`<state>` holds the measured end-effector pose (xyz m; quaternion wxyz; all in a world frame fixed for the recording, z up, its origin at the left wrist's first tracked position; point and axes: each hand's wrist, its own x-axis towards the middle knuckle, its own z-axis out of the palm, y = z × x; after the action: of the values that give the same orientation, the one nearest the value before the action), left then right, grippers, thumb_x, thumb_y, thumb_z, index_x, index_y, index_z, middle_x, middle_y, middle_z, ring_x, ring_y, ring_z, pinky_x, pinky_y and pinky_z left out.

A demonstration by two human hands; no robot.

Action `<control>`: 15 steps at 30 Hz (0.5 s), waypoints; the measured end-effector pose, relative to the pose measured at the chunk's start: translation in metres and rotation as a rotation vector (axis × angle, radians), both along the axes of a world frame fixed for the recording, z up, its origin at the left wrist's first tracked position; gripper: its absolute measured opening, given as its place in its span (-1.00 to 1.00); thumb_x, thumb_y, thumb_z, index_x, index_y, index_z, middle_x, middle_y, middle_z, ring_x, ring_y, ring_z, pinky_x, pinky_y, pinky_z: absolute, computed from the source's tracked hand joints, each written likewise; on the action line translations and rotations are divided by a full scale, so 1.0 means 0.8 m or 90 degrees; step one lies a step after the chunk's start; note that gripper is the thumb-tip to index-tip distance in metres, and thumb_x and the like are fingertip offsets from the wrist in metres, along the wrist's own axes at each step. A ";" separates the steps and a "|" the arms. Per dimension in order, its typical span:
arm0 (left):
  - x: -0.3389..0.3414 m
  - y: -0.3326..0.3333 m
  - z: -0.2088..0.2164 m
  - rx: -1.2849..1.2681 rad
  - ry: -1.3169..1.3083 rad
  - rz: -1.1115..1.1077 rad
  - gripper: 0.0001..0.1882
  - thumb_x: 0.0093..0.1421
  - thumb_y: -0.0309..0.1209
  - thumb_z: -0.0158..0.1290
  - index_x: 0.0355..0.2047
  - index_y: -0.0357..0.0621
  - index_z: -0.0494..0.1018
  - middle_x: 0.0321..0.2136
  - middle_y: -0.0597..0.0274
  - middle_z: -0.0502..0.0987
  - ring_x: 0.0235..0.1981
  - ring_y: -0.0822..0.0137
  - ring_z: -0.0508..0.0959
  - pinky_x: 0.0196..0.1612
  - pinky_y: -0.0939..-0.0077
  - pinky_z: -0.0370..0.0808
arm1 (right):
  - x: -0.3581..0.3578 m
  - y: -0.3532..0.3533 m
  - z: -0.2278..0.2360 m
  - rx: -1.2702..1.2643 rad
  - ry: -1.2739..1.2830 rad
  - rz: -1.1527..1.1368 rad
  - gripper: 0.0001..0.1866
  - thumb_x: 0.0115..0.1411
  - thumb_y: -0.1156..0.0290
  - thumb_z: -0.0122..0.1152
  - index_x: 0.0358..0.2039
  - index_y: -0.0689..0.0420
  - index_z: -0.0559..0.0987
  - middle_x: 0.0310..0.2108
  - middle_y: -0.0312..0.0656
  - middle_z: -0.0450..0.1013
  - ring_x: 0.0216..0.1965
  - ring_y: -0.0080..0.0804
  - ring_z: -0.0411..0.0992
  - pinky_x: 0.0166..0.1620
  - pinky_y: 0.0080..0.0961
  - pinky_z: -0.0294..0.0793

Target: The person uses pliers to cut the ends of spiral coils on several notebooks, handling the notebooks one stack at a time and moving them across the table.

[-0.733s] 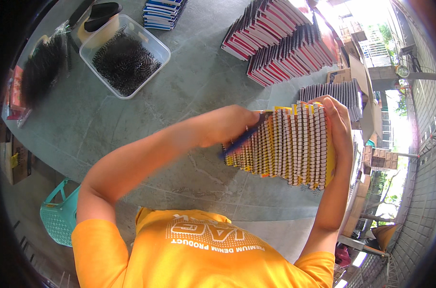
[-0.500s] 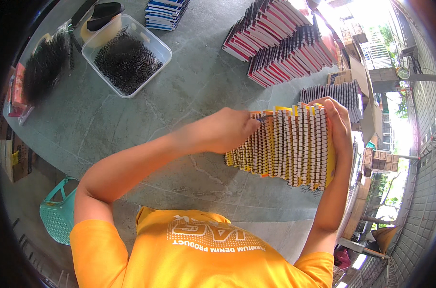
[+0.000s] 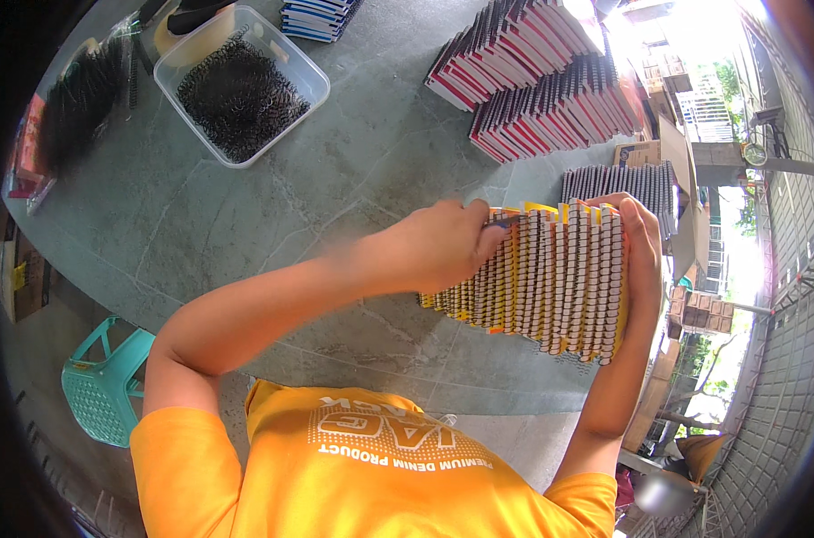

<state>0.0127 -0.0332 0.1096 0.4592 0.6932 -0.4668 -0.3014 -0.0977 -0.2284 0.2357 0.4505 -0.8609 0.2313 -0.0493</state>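
Observation:
A row of yellow-covered spiral notebooks [image 3: 559, 278] stands packed together on the table, their wire-bound edges turned up toward me. At the row's right end, my right hand [image 3: 640, 247] presses against the last cover, its fingers curled over the far corner. My left hand [image 3: 438, 244] is closed at the far edge of the row, above the bindings. A small dark tool [image 3: 504, 221] pokes out between its thumb and fingers; its kind is mostly hidden by the hand.
Beyond the row stand stacks of red-and-white spiral notebooks [image 3: 550, 108] and a stack of grey ones [image 3: 618, 188]. A clear plastic tub [image 3: 322, 90] of black binding coils [image 3: 241, 99] sits far left, near blue notebooks [image 3: 317, 20]. A green stool [image 3: 107, 386] is beside the table.
My left hand has shifted a little to the right along the bindings, with the dark tool in it. My right hand keeps its place on the end of the row. The view has tilted slightly.

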 end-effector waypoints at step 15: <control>-0.007 -0.001 0.003 -0.053 -0.211 0.056 -0.53 0.34 -0.09 -0.28 -0.25 -0.30 0.38 -0.41 -0.14 0.50 -0.34 0.04 0.56 -0.21 0.16 0.46 | 0.003 0.002 0.000 -0.010 0.008 0.002 -0.49 0.23 -0.02 0.02 -0.37 0.27 0.54 -0.55 -0.26 0.46 -0.54 -0.64 0.39 -0.43 -0.68 0.38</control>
<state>0.0070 -0.0343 0.1117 0.4169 0.7334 -0.5176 -0.1427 -0.0957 -0.2269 0.2360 0.4420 -0.8653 0.2321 -0.0448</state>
